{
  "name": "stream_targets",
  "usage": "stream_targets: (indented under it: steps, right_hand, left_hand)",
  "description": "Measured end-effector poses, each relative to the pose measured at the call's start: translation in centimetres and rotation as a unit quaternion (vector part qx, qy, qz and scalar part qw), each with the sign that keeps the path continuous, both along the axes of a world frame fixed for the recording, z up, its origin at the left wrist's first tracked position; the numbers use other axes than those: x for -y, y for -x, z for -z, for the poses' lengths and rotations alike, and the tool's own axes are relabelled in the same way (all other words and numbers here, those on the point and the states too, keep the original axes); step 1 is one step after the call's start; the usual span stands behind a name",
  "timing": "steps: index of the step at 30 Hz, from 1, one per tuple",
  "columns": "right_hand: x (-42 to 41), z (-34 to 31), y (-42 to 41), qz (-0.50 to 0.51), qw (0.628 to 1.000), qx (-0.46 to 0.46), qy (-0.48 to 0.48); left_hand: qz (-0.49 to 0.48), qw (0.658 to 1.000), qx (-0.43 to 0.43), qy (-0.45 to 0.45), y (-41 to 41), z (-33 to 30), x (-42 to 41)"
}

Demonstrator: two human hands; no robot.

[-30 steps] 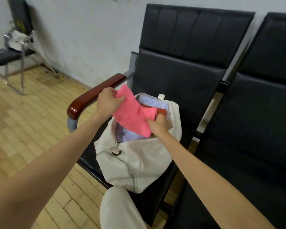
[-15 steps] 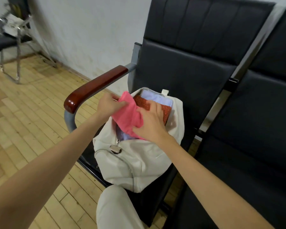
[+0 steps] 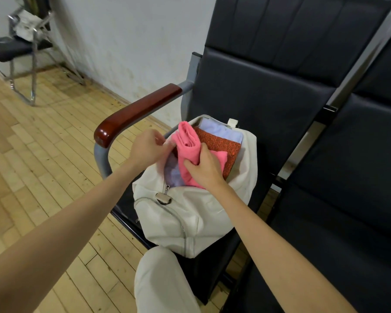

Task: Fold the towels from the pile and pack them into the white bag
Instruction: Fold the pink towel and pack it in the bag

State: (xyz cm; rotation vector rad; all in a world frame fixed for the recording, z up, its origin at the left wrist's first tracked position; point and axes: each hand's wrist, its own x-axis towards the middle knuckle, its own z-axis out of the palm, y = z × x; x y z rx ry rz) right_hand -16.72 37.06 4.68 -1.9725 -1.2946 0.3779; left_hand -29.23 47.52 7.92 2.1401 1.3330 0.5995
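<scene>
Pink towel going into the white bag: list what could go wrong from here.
The pink towel stands high above the white bag's opening, so pushing it down may undo its fold. The right hand grips it over the red-orange towel, which may rumple. The left hand at the bag's rim is blurred; its grip is unclear.

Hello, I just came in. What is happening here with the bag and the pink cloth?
A person is packing folded towels into a white bag that sits on a black chair seat. The right hand grips a folded pink towel and holds it in the open top of the bag. The left hand is at the bag's left rim, beside the towel; it is blurred, so its grip is unclear. A red-orange towel and a light blue towel are already inside.
</scene>
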Motion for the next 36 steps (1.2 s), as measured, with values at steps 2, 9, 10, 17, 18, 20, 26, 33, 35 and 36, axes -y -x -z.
stream_targets:
  steps: [2, 9, 10, 17, 18, 20, 26, 33, 35, 36]
  right_hand:
    - [0.1, 0.4, 0.1, -0.039, 0.999, 0.020, 0.014]
    - [-0.3, 0.2, -0.6, -0.169, 0.965, 0.098, 0.174]
    - [-0.4, 0.1, -0.8, -0.179, 0.960, 0.082, 0.198]
    - [-3.8, 0.1, -1.1, -0.273, 0.899, 0.112, 0.325]
    - [-4.5, -0.1, -0.8, -0.275, 0.886, 0.119, 0.354]
    - [-6.0, 0.3, -0.3, -0.276, 0.865, 0.142, 0.395]
    - [-7.9, 2.4, 1.0, -0.176, 0.907, 0.073, 0.376]
    - [-5.7, 1.3, 0.2, -0.143, 0.909, -0.174, 0.351]
    - [-4.5, 0.2, -0.2, -0.157, 0.902, -0.230, 0.330]
    - [-3.8, -0.4, -0.5, -0.163, 0.898, -0.264, 0.312]
  left_hand:
    - [-0.016, 0.996, -0.069, -0.062, 0.4, 1.4, 0.4]
    - [-0.020, 0.998, -0.026, -0.057, 1.7, 3.3, -0.6]
    - [-0.028, 0.999, -0.002, -0.042, 2.0, 3.2, -0.9]
    - [0.008, 0.995, 0.032, -0.095, 2.6, 2.2, -1.4]
    - [0.015, 0.994, 0.023, -0.102, 2.5, 2.2, -1.5]
    - [0.031, 0.994, 0.011, -0.109, 2.5, 2.2, -1.9]
    - [0.045, 0.993, 0.003, -0.109, 2.3, 2.9, -2.6]
    - [0.014, 0.997, 0.058, -0.048, 2.1, 3.9, -2.0]
    - [0.001, 0.998, 0.055, -0.037, 1.9, 3.9, -1.5]
    - [-0.008, 0.998, 0.049, -0.034, 1.9, 4.0, -1.4]
